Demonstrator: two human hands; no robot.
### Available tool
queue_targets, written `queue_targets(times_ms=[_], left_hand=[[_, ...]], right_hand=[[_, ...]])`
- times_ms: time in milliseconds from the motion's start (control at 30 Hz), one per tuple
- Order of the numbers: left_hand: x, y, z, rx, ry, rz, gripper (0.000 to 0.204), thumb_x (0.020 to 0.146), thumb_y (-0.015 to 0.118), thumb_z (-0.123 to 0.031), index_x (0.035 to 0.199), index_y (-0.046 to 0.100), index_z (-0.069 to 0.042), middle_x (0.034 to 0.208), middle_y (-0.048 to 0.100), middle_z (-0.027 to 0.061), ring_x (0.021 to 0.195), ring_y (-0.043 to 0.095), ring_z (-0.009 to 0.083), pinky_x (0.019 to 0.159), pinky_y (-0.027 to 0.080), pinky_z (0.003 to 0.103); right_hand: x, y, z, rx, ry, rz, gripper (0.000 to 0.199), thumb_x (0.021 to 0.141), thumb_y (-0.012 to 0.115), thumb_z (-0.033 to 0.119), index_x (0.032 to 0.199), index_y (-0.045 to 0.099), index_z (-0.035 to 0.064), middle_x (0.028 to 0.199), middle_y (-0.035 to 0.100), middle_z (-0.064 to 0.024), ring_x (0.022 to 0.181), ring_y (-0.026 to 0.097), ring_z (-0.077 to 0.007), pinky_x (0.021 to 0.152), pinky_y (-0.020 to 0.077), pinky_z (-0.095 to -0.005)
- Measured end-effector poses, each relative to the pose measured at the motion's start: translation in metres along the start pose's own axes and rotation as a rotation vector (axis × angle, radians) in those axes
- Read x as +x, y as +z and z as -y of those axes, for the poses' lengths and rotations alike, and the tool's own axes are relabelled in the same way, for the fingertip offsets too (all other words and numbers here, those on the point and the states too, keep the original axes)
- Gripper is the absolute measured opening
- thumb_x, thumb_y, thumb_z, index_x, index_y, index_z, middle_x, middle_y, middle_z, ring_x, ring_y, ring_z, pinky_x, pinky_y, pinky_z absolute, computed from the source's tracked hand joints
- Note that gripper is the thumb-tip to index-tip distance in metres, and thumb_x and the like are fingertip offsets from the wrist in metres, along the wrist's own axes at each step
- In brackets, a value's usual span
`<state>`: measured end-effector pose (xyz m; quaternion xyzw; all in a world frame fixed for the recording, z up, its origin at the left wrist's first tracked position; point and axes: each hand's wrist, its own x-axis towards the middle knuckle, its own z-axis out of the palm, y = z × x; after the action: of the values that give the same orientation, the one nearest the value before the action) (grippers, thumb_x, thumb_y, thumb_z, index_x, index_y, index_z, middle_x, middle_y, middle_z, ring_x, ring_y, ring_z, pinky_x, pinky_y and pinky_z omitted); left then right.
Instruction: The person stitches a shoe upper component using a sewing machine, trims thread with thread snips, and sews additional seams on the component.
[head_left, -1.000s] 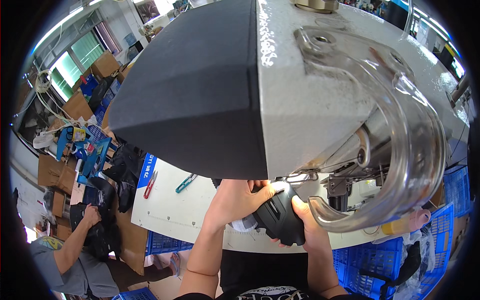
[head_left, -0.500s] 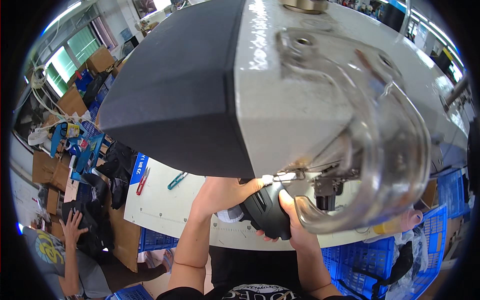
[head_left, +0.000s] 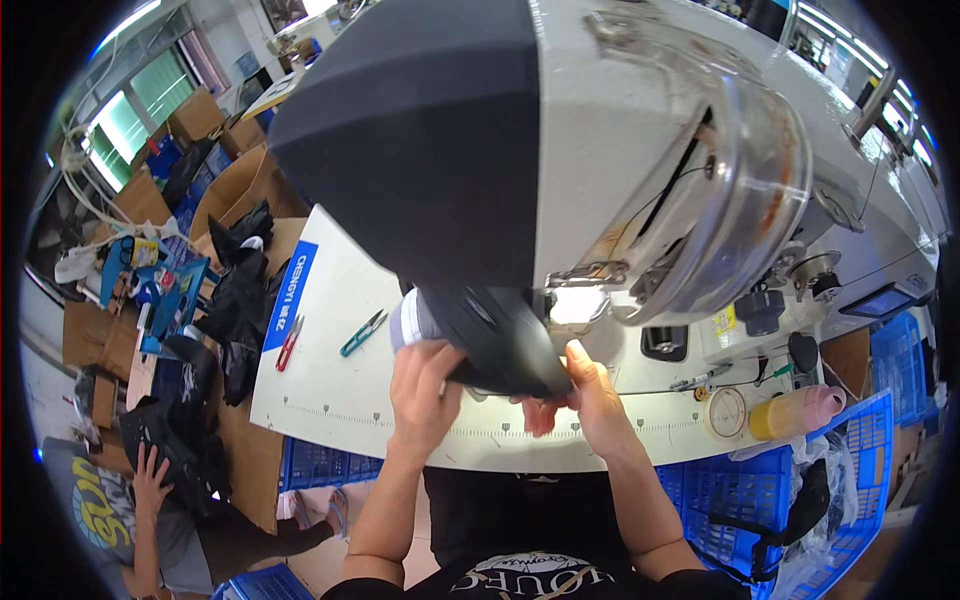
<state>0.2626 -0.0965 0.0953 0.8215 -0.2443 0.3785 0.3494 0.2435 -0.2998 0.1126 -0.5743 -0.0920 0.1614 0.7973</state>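
A black, curved, shell-like piece (head_left: pixel 500 345) with a grey-and-white part (head_left: pixel 415 322) at its left is held under the sewing machine's head (head_left: pixel 430 150). It is blurred and tilted, and I cannot make out its exact kind. My left hand (head_left: pixel 425 390) has its fingers closed on the piece's lower left side. On the right end, my right hand (head_left: pixel 597 405) grips it, thumb above and fingers beneath. A bright lamp (head_left: pixel 578 306) shines beside the piece, under the machine. The needle area is hidden from me.
Red thread snips (head_left: pixel 289 345) and teal thread snips (head_left: pixel 362 334) lie on the white table (head_left: pixel 330 385). A pink-capped bottle (head_left: pixel 797 413) and a tape roll (head_left: pixel 726 412) stand at right. Blue crates (head_left: pixel 715 505) sit below. Another person's hand (head_left: pixel 150 480) rests on black pieces at left.
The black piece has turned and come away from under the needle area, nearer to me. My left hand has moved down to its lower side. The view has shifted, showing more table at right.
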Motion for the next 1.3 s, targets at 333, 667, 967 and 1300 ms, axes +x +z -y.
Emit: queue_targets(times_ms=[333, 667, 967, 1300], left_hand=[[-0.028, -0.096, -0.015, -0.769, -0.681, -0.306, 0.042, 0.091, 0.06, -0.011, 0.126, 0.05, 0.01, 0.118, 0.061, 0.0125, 0.103, 0.059, 0.0138, 0.092, 0.044, 0.026], [0.034, -0.09, -0.001, -0.476, -0.769, 0.701, 0.019, 0.091, 0.06, -0.01, 0.105, 0.063, 0.004, 0.088, 0.065, 0.0033, 0.083, 0.057, 0.008, 0.069, 0.047, 0.025], [0.065, 0.035, 0.025, -0.449, -0.272, 0.328, 0.015, 0.093, 0.056, -0.001, 0.106, 0.061, 0.005, 0.097, 0.065, 0.005, 0.087, 0.059, 0.0102, 0.076, 0.049, 0.026], [0.135, 0.012, 0.007, -0.64, -0.493, 0.108, 0.014, 0.086, 0.059, 0.002, 0.099, 0.06, 0.004, 0.092, 0.064, 0.0074, 0.083, 0.06, 0.0131, 0.073, 0.048, 0.028]], right_hand=[[0.018, 0.061, -0.014, -0.962, -0.726, -0.084, 0.037, 0.076, 0.078, 0.025, 0.1, 0.057, 0.0045, 0.107, 0.06, -0.0073, 0.105, 0.054, -0.0282, 0.09, 0.0376, -0.0411], [-0.041, 0.052, 0.01, -0.901, -0.512, -0.01, 0.021, 0.078, 0.072, 0.008, 0.087, 0.054, 0.0041, 0.092, 0.065, -0.0119, 0.077, 0.065, -0.0258, 0.069, 0.0509, -0.033], [-0.013, -0.021, 0.023, -0.254, -0.194, -0.325, 0.026, 0.088, 0.063, 0.002, 0.112, 0.055, -0.0033, 0.097, 0.063, -0.0047, 0.088, 0.056, -0.0069, 0.077, 0.0459, -0.0224], [-0.002, 0.011, -0.013, -0.366, -0.177, -0.684, 0.019, 0.087, 0.07, 0.013, 0.079, 0.063, -0.0022, 0.068, 0.059, 0.0019, 0.056, 0.047, -0.0038, 0.049, 0.0354, -0.022]])
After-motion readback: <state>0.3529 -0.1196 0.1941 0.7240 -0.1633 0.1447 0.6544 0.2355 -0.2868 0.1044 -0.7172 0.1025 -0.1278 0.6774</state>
